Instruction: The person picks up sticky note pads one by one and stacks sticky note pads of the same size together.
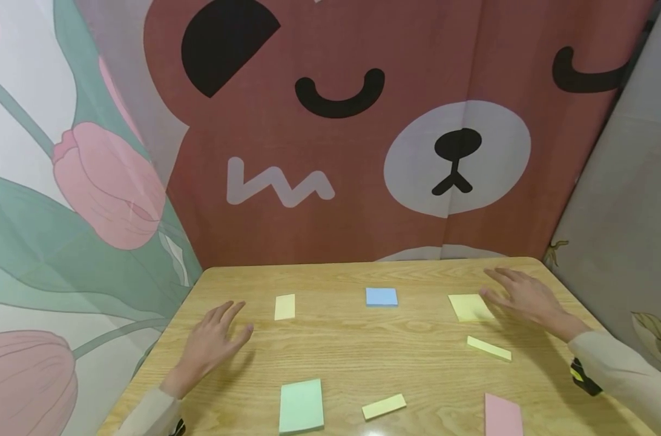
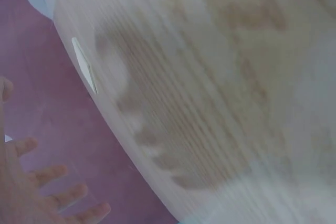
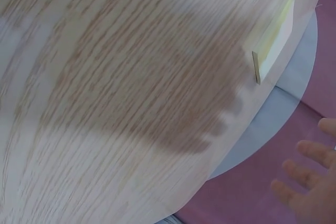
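My left hand (image 1: 210, 343) hovers over the left side of the wooden table with its fingers spread and nothing in them. Nearest to it, to the right, lies a small cream sticky-note pad (image 1: 284, 307). On the far right my right hand (image 1: 529, 301) is held above the table, fingers extended and holding nothing. Its thumb is close to the yellow sticky-note pad (image 1: 468, 307) in the head view. The right wrist view shows that same yellow pad (image 3: 274, 38) beyond the hand's shadow, with the fingers at the lower right.
A blue pad (image 1: 381, 297) lies at the back middle of the table (image 1: 330, 345). Two narrow yellow strips (image 1: 489, 349) lie nearer the front, between a green pad (image 1: 301, 406) and a pink pad (image 1: 503, 416). A bear-print curtain (image 1: 330, 236) hangs behind the table.
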Available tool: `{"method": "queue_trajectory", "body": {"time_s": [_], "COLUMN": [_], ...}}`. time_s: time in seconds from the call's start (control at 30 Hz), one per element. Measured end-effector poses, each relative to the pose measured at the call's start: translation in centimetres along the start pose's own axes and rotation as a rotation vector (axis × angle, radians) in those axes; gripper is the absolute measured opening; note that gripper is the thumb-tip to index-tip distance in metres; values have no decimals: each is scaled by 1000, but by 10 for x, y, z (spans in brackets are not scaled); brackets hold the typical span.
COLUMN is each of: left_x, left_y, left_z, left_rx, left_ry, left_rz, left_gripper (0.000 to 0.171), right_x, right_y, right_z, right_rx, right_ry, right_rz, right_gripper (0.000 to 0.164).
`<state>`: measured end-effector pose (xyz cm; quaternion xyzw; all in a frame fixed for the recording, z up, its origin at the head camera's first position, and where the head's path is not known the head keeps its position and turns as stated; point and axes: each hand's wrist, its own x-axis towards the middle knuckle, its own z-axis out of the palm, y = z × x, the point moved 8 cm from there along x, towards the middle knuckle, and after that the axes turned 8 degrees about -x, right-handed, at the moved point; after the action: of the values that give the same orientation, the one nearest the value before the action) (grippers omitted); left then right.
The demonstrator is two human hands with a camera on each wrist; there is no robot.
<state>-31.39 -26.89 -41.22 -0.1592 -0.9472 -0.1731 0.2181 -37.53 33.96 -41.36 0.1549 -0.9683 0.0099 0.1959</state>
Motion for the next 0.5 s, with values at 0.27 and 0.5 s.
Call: {"method": "queue_trajectory", "body": {"time_s": [0.27,0.5], "left_x": [-6,-10], "left_y": [7,18], "left_z": [6,9], "left_rx": [-13,-20], "left_ry": [-26,-40], "left_rz": [-5,10], "left_gripper": [60,60], "right_x": [0,-2], "right_y": [-6,-13], "right_z": [7,14], "right_rx": [21,38], "right_ry": [-38,-69], "right_rz": [-16,-62], "right_gripper": [67,68]}}
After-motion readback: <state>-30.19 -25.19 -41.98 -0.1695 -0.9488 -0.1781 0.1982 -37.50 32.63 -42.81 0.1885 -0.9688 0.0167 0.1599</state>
